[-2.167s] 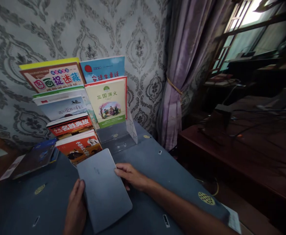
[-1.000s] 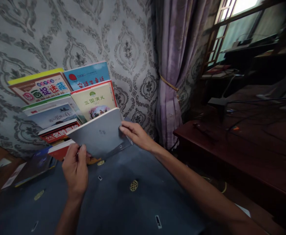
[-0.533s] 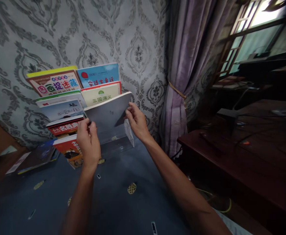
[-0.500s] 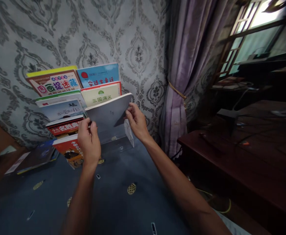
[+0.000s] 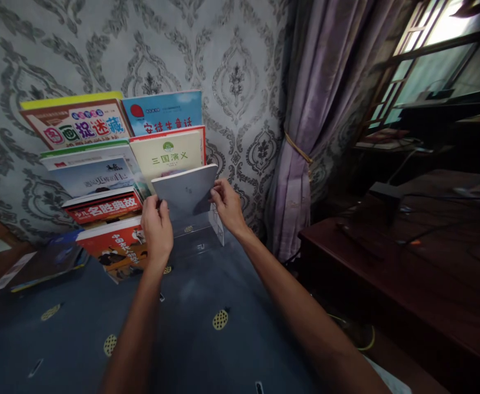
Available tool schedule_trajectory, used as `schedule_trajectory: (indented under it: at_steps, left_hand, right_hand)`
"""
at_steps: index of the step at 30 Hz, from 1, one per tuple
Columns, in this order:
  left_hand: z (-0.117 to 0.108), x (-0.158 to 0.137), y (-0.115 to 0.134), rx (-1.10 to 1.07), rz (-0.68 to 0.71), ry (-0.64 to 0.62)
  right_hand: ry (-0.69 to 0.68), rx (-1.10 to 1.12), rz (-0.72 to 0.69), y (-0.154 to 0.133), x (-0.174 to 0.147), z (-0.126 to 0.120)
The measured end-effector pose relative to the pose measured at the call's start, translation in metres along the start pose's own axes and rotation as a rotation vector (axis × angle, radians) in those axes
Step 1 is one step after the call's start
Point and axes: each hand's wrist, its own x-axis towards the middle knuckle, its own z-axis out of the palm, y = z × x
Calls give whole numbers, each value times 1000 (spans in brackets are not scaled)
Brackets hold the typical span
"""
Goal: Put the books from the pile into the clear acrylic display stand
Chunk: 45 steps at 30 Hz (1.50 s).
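Note:
A grey-covered book [image 5: 186, 191] stands tilted back between my two hands, its pale top edge upward. My left hand [image 5: 157, 232] is closed at its left edge, fingertips partly hidden. My right hand [image 5: 228, 205] pinches its right edge. The book is at a front tier of a clear stepped book rack [image 5: 217, 223]; whether its bottom edge rests there I cannot tell. Behind it stands a cream book [image 5: 169, 150] with a red edge, and higher up a blue book [image 5: 166, 112]. An orange-red book [image 5: 114, 249] is left of my left hand.
More books fill the rack's left column, including a brown-framed picture book [image 5: 84, 128] and a red-banded book [image 5: 106, 208]. Dark flat books [image 5: 46, 265] lie on the blue patterned tablecloth [image 5: 190, 334]. A purple curtain [image 5: 309, 120] and a dark red table [image 5: 387, 284] are at right.
Both hands have lowered the grey book a little, uncovering more of the cream book behind. My left hand has shifted slightly right and down. The view has moved closer to the rack.

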Motion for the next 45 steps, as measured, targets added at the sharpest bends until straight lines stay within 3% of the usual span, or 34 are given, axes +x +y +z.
schedule_trajectory:
  at_steps: [8, 15, 20, 27, 45]
  left_hand:
    - [14, -11, -1, 7, -57, 15]
    - [17, -16, -7, 82, -33, -82]
    - [17, -18, -7, 196, 14, -115]
    - [15, -20, -4, 361, -22, -200]
    - [18, -22, 0, 417, -33, -274]
  right_hand:
    - [-4, -94, 77, 19, -4, 3]
    - [-48, -391, -12, 17, -6, 5]
    - [-20, -487, -44, 18, -5, 2]
    - [-27, -383, 22, 21, -2, 0]
    - [68, -313, -3, 28, -3, 0]
